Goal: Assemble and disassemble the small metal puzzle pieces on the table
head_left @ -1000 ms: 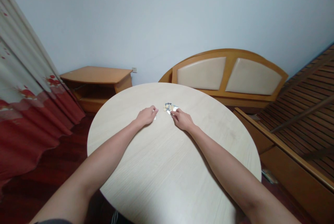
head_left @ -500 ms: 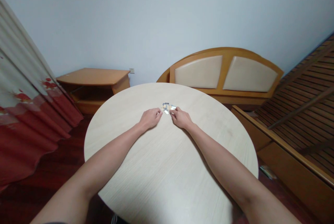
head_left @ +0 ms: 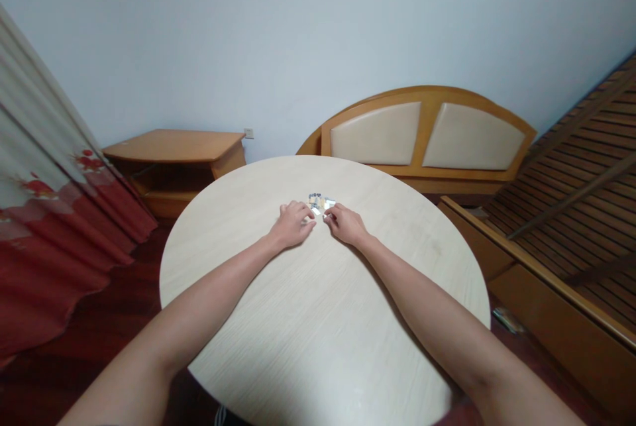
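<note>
A small cluster of flat pieces [head_left: 315, 201], patterned in pale yellow, dark blue and white, lies on the round pale wooden table [head_left: 318, 320]. They look like puzzle pieces but are too small to name surely. My left hand [head_left: 294, 224] is at the near left of the cluster, with thumb and fingers apart and nothing visible between them. On the near right side, my right hand [head_left: 346, 224] has thumb and fingertips pinched together low over the tabletop. Whatever that pinch holds is hidden or too small to tell.
Behind the table stand a low wooden cabinet [head_left: 173, 146] and a headboard [head_left: 424, 171] with cream panels, both by the wall. A red and white curtain [head_left: 99, 240] hangs at left. A wooden bed frame [head_left: 546, 280] and slatted panel [head_left: 586, 181] are at right.
My left hand has drawn slightly nearer to me, and its pinched fingers have spread apart. The right hand stays almost in place. The view has shifted a little.
</note>
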A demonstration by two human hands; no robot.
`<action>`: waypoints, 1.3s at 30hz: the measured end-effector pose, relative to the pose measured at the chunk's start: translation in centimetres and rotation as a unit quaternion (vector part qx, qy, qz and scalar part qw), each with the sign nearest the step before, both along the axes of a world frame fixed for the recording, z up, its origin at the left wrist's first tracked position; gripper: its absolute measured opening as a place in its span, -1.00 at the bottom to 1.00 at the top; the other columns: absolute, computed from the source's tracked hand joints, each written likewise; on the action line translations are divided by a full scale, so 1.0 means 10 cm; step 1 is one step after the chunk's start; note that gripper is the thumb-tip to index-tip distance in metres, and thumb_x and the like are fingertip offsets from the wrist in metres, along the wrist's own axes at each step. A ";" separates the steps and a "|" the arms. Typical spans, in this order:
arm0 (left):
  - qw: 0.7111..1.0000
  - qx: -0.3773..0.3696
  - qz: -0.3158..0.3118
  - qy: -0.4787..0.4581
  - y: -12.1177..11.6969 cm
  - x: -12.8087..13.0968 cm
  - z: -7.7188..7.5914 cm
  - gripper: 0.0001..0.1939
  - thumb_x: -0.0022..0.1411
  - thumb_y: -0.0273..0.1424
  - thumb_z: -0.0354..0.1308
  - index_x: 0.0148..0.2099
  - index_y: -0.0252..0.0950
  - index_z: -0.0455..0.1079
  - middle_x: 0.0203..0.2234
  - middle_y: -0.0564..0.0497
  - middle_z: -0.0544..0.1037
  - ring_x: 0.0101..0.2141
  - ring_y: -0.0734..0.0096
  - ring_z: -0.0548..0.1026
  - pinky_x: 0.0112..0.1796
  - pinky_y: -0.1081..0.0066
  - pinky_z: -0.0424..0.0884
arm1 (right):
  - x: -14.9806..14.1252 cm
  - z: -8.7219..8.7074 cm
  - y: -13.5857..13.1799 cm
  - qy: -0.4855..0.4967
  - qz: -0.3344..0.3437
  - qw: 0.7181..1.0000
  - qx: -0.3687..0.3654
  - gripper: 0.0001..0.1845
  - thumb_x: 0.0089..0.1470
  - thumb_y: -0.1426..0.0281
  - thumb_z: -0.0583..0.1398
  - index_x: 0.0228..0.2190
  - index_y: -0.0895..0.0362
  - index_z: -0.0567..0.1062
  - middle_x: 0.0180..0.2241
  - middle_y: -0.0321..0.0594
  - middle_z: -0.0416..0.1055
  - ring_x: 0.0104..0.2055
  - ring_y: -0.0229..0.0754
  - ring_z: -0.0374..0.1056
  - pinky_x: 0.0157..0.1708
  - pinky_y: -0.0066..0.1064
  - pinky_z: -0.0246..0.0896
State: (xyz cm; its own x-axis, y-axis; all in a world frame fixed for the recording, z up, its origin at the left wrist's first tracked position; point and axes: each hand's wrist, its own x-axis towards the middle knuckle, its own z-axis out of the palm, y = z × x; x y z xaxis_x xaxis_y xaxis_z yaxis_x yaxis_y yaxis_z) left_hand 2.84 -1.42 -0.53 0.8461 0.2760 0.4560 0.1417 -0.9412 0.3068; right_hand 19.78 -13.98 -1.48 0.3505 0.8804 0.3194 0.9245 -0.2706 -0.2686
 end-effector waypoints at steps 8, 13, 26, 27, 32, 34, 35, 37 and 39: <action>0.998 -0.036 0.042 -0.026 0.02 -0.01 0.00 -0.74 0.40 -0.27 0.09 -0.08 -0.25 0.57 -0.20 -0.04 0.65 -0.22 0.30 0.56 -0.15 0.36 0.38 | -0.15 0.03 -0.01 0.007 0.114 0.989 0.095 -0.73 0.35 0.34 0.06 -0.05 0.10 0.50 -0.16 -0.12 0.52 -0.19 -0.14 0.40 -0.23 -0.40 0.19; 0.999 -0.019 0.043 0.013 0.01 0.00 0.03 -0.68 0.41 -0.22 0.07 -0.12 -0.23 0.63 -0.26 -0.07 0.68 -0.25 0.26 0.59 -0.19 0.37 0.37 | -0.17 0.01 -0.01 0.015 0.157 0.981 0.116 -0.76 0.34 0.36 0.10 -0.06 0.08 0.52 -0.20 -0.13 0.53 -0.21 -0.15 0.41 -0.21 -0.41 0.18; 0.998 -0.007 0.044 0.038 0.00 0.00 0.04 -0.72 0.37 -0.30 0.06 -0.11 -0.28 0.58 -0.28 -0.09 0.67 -0.29 0.23 0.58 -0.23 0.36 0.37 | -0.19 0.03 -0.03 0.041 0.167 0.979 0.109 -0.67 0.25 0.44 0.10 -0.01 0.09 0.54 -0.13 -0.11 0.58 -0.15 -0.12 0.45 -0.12 -0.37 0.26; 0.998 -0.008 0.042 0.038 0.00 0.00 0.04 -0.73 0.37 -0.31 0.07 -0.11 -0.28 0.58 -0.28 -0.09 0.67 -0.29 0.24 0.58 -0.23 0.36 0.37 | -0.19 0.03 -0.03 0.040 0.167 0.979 0.112 -0.67 0.25 0.45 0.10 -0.01 0.09 0.54 -0.13 -0.11 0.58 -0.15 -0.12 0.45 -0.13 -0.37 0.25; 0.998 -0.018 0.035 0.043 -0.01 -0.01 0.05 -0.72 0.35 -0.31 0.08 -0.05 -0.27 0.56 -0.37 -0.04 0.64 -0.37 0.28 0.55 -0.28 0.38 0.35 | -0.18 0.03 -0.03 0.035 0.153 0.981 0.116 -0.74 0.25 0.41 0.11 -0.11 0.11 0.56 -0.22 -0.13 0.57 -0.28 -0.16 0.42 -0.23 -0.40 0.21; 0.998 -0.021 0.037 0.039 0.00 0.00 0.04 -0.72 0.34 -0.30 0.09 -0.04 -0.28 0.56 -0.42 -0.02 0.62 -0.40 0.30 0.53 -0.30 0.39 0.33 | -0.17 0.02 -0.03 0.033 0.143 0.983 0.114 -0.78 0.26 0.39 0.12 -0.16 0.11 0.56 -0.25 -0.16 0.57 -0.33 -0.19 0.39 -0.26 -0.42 0.18; 0.998 -0.024 0.036 0.035 0.00 0.00 0.03 -0.72 0.34 -0.30 0.10 -0.04 -0.28 0.56 -0.44 -0.01 0.60 -0.42 0.31 0.52 -0.31 0.40 0.32 | -0.16 0.01 -0.02 0.032 0.142 0.983 0.116 -0.80 0.26 0.38 0.13 -0.18 0.11 0.56 -0.27 -0.17 0.56 -0.35 -0.20 0.37 -0.28 -0.42 0.17; 0.999 -0.033 0.031 0.025 0.01 0.01 0.00 -0.72 0.33 -0.30 0.10 -0.03 -0.28 0.55 -0.48 0.01 0.57 -0.45 0.33 0.49 -0.34 0.41 0.29 | -0.13 -0.02 -0.01 0.029 0.147 0.980 0.129 -0.83 0.26 0.37 0.15 -0.21 0.11 0.54 -0.30 -0.19 0.55 -0.39 -0.23 0.34 -0.32 -0.44 0.14; 0.999 -0.043 0.025 0.014 0.02 0.02 -0.02 -0.71 0.34 -0.29 0.10 -0.03 -0.28 0.55 -0.52 0.03 0.53 -0.48 0.35 0.46 -0.37 0.41 0.26 | -0.11 -0.05 0.01 0.029 0.154 0.976 0.151 -0.86 0.26 0.35 0.17 -0.22 0.12 0.53 -0.33 -0.21 0.54 -0.42 -0.24 0.32 -0.35 -0.44 0.12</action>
